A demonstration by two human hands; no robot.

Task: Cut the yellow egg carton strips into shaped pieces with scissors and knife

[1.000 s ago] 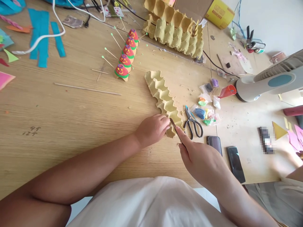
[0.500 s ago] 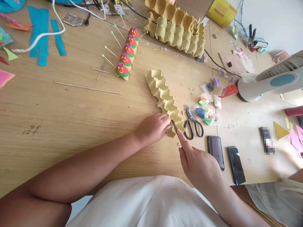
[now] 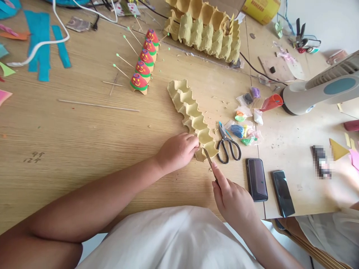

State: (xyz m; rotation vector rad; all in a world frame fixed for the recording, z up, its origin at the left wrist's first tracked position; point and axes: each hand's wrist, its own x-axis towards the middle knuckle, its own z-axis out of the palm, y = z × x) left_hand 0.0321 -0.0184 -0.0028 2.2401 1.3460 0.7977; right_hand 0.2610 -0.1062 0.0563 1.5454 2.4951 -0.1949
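Note:
A long strip of yellow egg carton point(image 3: 190, 112) lies on the wooden table point(image 3: 70, 138), running from the middle towards me. My left hand point(image 3: 178, 151) is closed on the strip's near end and presses it down. My right hand point(image 3: 234, 198) grips a thin knife point(image 3: 209, 160), forefinger stretched along it, the blade tip at the carton's near edge. Black-handled scissors point(image 3: 228, 144) lie just right of the strip.
A row of red painted carton cups point(image 3: 144, 61) with green-tipped sticks stands beyond the strip. Egg trays point(image 3: 204, 31) are at the back. Small clay bags point(image 3: 244, 123), two phones point(image 3: 269, 183), a fan point(image 3: 316, 93) and paper scraps lie to the right. A thin skewer point(image 3: 98, 105) lies left.
My right hand has drawn the knife back towards me along the carton's near end. My left hand has stayed on the strip. The view has shifted slightly.

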